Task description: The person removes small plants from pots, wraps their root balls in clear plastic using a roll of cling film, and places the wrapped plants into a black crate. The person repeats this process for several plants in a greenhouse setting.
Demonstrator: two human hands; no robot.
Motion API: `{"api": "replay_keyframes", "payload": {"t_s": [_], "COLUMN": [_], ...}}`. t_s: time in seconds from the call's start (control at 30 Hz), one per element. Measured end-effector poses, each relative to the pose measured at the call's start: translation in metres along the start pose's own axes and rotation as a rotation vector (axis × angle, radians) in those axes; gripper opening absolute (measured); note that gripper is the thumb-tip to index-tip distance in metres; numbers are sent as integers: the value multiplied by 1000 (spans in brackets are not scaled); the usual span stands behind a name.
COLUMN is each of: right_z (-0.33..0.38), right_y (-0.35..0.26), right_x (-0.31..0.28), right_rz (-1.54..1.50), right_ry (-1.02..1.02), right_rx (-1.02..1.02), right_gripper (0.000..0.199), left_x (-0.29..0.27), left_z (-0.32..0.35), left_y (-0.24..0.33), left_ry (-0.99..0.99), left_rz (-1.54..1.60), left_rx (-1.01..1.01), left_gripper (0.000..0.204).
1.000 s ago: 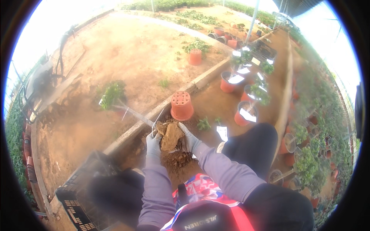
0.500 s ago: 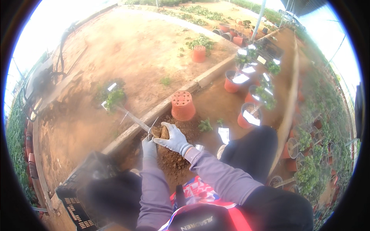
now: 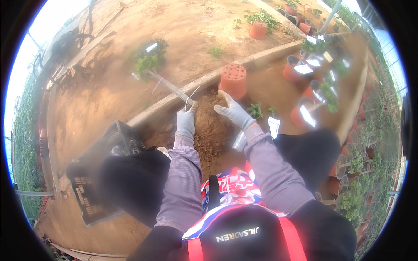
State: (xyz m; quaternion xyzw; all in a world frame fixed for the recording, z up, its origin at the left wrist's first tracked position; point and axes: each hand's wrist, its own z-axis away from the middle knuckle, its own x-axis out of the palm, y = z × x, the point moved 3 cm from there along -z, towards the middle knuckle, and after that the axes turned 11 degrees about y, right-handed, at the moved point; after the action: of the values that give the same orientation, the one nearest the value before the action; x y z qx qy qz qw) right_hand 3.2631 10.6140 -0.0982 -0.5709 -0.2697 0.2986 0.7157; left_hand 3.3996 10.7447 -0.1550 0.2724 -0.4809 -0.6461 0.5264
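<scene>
My left hand (image 3: 186, 123), in a grey glove, is closed around the lower end of a plant's thick pale stem (image 3: 173, 88). A thin white tie (image 3: 189, 101) loops round the stem just above my fingers. The plant's leafy green top (image 3: 149, 61) leans away to the far left and carries a white tag (image 3: 151, 47). My right hand (image 3: 236, 114), gloved too, is open, thumb and fingers apart, over the right side of a loose brown soil heap (image 3: 212, 126). Just beyond it an orange-brown pot (image 3: 234, 81) sits upside down, holes upward.
A black crate (image 3: 124, 139) stands by my left leg. Several potted plants with white tags, one in an orange pot (image 3: 292, 68), stand at right. A small seedling (image 3: 254, 110) and a white label (image 3: 273, 126) lie right of the soil. A low curb (image 3: 174, 99) runs behind.
My right hand has let go of the brown soil clump and moved right, opening. The clump no longer shows between my hands. My left hand still grips the stem; the view has shifted.
</scene>
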Motion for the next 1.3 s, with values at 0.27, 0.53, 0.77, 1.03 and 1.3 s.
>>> {"api": "replay_keyframes", "payload": {"t_s": [0.27, 0.53, 0.77, 1.03, 1.3], "right_z": [15, 10, 19, -22, 8], "right_y": [-18, -17, -15, 15, -8], "right_x": [25, 9, 36, 11, 21], "right_rz": [-55, 215, 682, 229, 637], "right_ry": [-165, -71, 227, 142, -24], "right_rx": [-151, -272, -464, -125, -326], "right_gripper": [79, 79, 50, 45, 82], "left_x": [6, -1, 2, 4, 13], "left_z": [11, 11, 27, 19, 9], "left_y": [18, 10, 10, 2, 13], "left_ry": [-206, -253, -144, -87, 24], "left_rz": [94, 315, 403, 292, 72], "left_rx": [94, -50, -11, -69, 58], "left_gripper": [54, 44, 31, 28, 33]}}
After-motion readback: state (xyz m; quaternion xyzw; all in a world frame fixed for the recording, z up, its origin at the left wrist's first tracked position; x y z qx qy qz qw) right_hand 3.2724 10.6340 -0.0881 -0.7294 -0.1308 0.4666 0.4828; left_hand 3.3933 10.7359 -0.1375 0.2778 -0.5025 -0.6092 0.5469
